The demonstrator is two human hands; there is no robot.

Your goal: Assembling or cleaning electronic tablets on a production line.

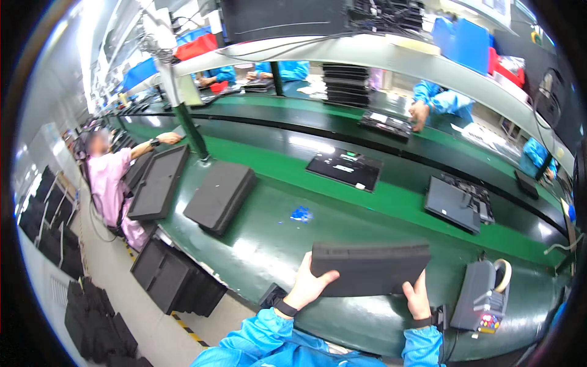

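Note:
I hold a flat dark grey foam tray [370,266] edge-on over the near side of the green workbench [269,238]. My left hand [309,284] grips its lower left corner, thumb on the front face. At the tray's lower right edge my right hand [417,298] holds on from below. Both wrists wear dark straps and blue sleeves.
Two more dark foam trays [221,196] [160,181] lie at the bench's left. A tape dispenser [486,290] stands right of my hands. Laptop parts [345,168] [454,203] ride the belt. A person in pink [110,183] works left; workers in blue sit across. Black trays [177,278] are stacked on the floor.

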